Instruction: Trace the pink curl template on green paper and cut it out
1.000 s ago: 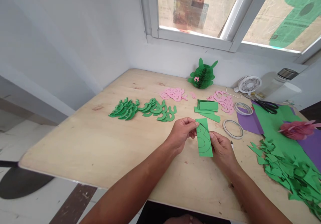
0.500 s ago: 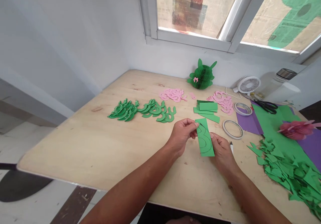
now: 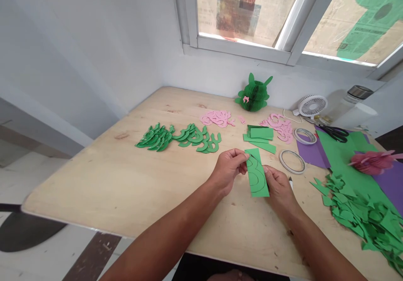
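I report the left hand (image 3: 232, 168) and right hand (image 3: 279, 185) each pinched closed on an edge of the strip (image 3: 256, 174), over the near desk (image 3: 132, 184) right of centre, barely shifted this past second; I judge the work momentarily static.

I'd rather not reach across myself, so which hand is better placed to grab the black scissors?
Probably your right hand: it's nearer the black scissors. Your left hand holds the left edge of the rectangular green paper strip, farther away. Both hands hold it, so the right should release first.
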Action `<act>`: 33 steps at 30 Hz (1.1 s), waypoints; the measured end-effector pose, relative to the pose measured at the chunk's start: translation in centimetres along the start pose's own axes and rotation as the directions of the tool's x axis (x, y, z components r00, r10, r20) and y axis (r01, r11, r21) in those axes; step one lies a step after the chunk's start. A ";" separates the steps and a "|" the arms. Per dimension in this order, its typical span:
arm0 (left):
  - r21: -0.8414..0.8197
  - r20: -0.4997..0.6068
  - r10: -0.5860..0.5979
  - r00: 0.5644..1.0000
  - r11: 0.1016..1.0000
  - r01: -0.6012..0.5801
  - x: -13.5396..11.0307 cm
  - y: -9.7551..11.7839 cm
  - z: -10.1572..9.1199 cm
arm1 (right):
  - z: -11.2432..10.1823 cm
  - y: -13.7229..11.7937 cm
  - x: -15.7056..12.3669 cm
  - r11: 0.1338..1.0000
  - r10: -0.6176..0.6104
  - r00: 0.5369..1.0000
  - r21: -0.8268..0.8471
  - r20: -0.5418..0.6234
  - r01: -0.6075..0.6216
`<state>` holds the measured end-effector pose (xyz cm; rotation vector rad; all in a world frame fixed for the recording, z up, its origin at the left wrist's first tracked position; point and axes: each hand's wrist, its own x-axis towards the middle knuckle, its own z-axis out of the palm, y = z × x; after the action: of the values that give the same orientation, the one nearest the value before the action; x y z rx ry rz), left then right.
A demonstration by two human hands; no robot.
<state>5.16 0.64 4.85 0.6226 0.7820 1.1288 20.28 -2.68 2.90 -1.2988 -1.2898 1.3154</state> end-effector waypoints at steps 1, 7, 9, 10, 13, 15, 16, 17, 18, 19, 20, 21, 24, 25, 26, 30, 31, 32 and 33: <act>0.008 -0.004 0.007 1.000 1.000 -0.007 0.0 0.0 0.0 | 0.0 0.0 0.0 1.000 -0.003 1.000 0.005 0.000 0.003; 0.013 -0.029 0.024 0.999 1.000 -0.024 0.0 -0.2 0.1 | 0.2 0.1 -0.1 0.999 -0.049 0.998 0.012 -0.030 0.050; 0.004 -0.031 0.029 0.999 1.000 -0.028 0.0 -0.3 0.2 | 0.2 0.2 -0.1 0.999 -0.052 0.998 0.013 -0.036 0.052; 0.001 -0.030 0.030 0.999 1.000 -0.030 0.0 -0.3 0.2 | 0.2 0.3 -0.1 0.999 -0.051 0.998 0.018 -0.034 0.051; -0.010 -0.030 0.027 0.999 1.000 -0.027 0.0 -0.3 0.3 | 0.1 0.2 -0.1 0.999 -0.048 0.999 0.025 -0.020 0.049; -0.015 -0.025 0.015 1.000 1.000 -0.016 -0.1 -0.2 0.2 | 0.1 0.0 -0.1 0.999 -0.044 0.999 0.012 -0.010 0.044; -0.016 -0.021 0.010 1.000 1.000 -0.010 -0.1 -0.2 0.2 | 0.1 -0.1 0.0 0.999 -0.043 0.999 0.000 -0.006 0.043; -0.016 -0.016 0.006 1.000 1.000 -0.006 -0.1 -0.1 0.2 | 0.1 -0.2 0.0 0.999 -0.042 0.999 -0.014 -0.001 0.042; -0.016 -0.012 0.003 1.000 1.000 -0.004 -0.1 -0.1 0.2 | 0.0 -0.2 0.0 0.999 -0.042 0.999 -0.030 0.002 0.043; -0.014 -0.010 0.004 1.000 1.000 -0.004 -0.1 0.0 0.2 | 0.0 -0.2 0.0 0.998 -0.045 0.999 -0.044 0.003 0.045; -0.012 -0.010 0.005 1.000 1.000 -0.005 -0.2 0.0 0.2 | 0.0 -0.1 0.0 0.997 -0.047 0.999 -0.053 0.004 0.047; -0.011 -0.009 0.006 1.000 1.000 -0.006 -0.2 0.1 0.2 | -0.1 -0.1 0.1 0.997 -0.048 0.999 -0.057 0.005 0.049; -0.008 -0.012 0.004 1.000 1.000 -0.004 -0.2 0.1 0.2 | -0.1 0.0 0.1 0.998 -0.044 0.999 -0.046 0.001 0.044; -0.009 -0.013 0.003 1.000 1.000 -0.003 -0.2 0.1 0.2 | -0.1 0.0 0.1 0.998 -0.040 0.999 -0.042 -0.001 0.040; -0.010 -0.014 0.002 1.000 1.000 -0.003 -0.2 0.0 0.2 | -0.1 -0.1 0.0 0.998 -0.039 0.999 -0.040 -0.006 0.038; -0.014 -0.016 0.005 1.000 1.000 -0.005 -0.1 -0.2 0.1 | 0.1 -0.3 -0.1 0.998 -0.042 0.999 -0.050 -0.021 0.041; -0.016 -0.016 0.004 1.000 1.000 -0.004 0.0 -0.2 0.1 | 0.1 -0.4 -0.1 0.998 -0.043 0.999 -0.047 -0.022 0.042; -0.018 -0.015 0.003 1.000 1.000 -0.003 0.0 -0.3 0.1 | 0.1 -0.4 -0.1 0.998 -0.044 0.999 -0.042 -0.020 0.043; -0.019 -0.013 0.001 1.000 1.000 -0.002 0.0 -0.3 0.1 | 0.1 -0.4 -0.1 0.998 -0.047 0.999 -0.035 -0.019 0.046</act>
<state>5.39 0.53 4.68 0.6003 0.7814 1.1416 20.14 -2.79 3.35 -1.2951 -1.3262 1.2501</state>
